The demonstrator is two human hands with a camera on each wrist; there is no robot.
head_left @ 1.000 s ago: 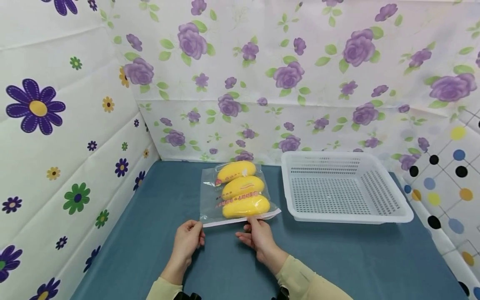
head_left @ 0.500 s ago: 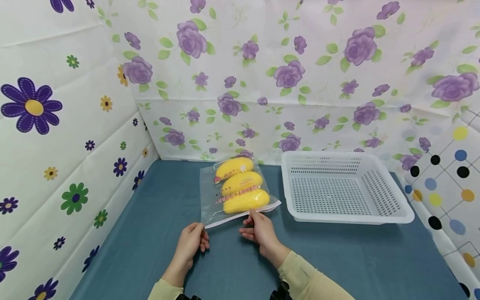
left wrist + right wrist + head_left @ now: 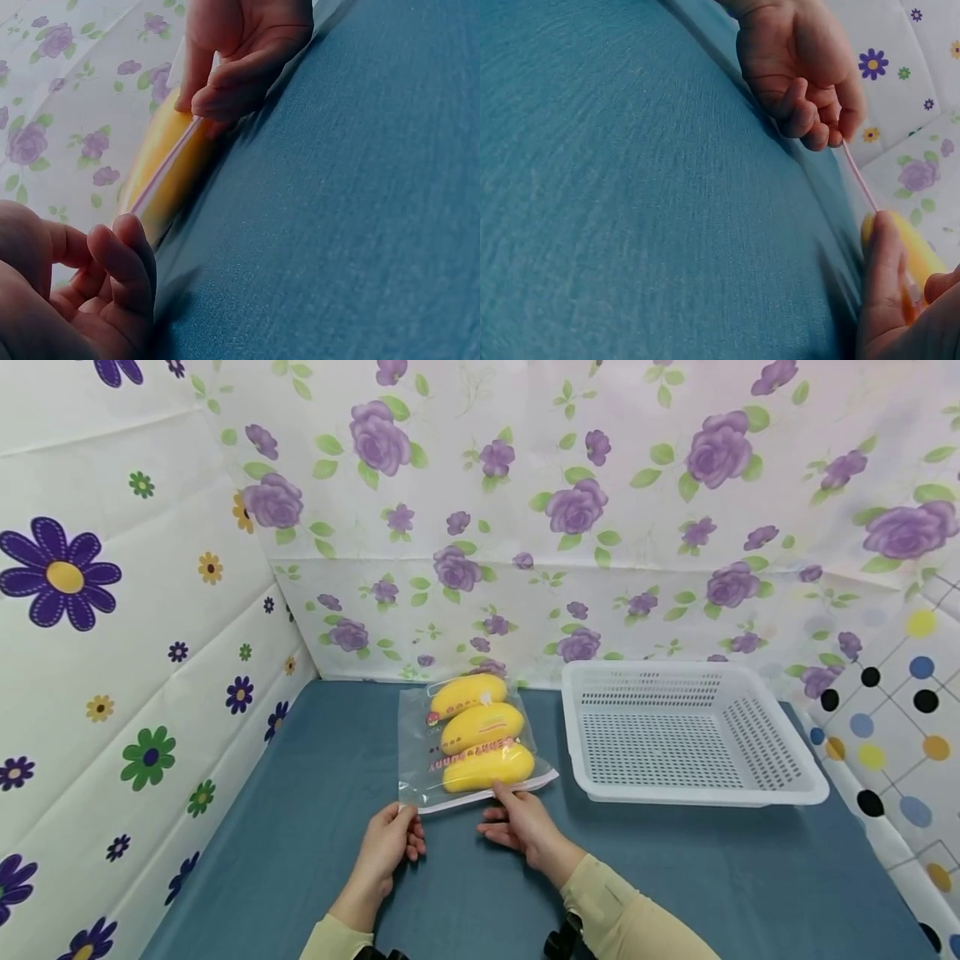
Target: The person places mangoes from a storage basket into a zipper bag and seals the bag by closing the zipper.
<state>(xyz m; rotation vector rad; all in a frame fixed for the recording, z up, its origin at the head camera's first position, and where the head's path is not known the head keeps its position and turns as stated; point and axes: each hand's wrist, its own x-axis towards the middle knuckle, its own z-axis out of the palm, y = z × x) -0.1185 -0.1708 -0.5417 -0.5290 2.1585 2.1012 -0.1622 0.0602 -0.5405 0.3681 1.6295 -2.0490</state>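
A clear zip bag [image 3: 420,752] with a white zip edge lies on the table, its opening side facing me. Inside it are three yellow, rounded, elongated objects [image 3: 483,728] stacked one behind another; printed lettering crosses the bag over them. My left hand [image 3: 386,847] pinches the near left corner of the zip edge between thumb and forefinger. Toward the right part of that edge, my right hand [image 3: 525,827] pinches the zip strip, its other fingers loosely bent below. In the left wrist view the pinkish strip [image 3: 161,176] runs taut between both hands.
To the right of the bag stands a white perforated plastic basket [image 3: 675,747] with nothing in it. A blue cloth [image 3: 465,910] covers the table. Flower-patterned sheets [image 3: 510,527] rise behind and at the left, a dotted one at the right.
The zip edge rose on its right side with the right hand half a second ago and has come down slightly since. The left hand has shifted a little right, still gripping its corner.
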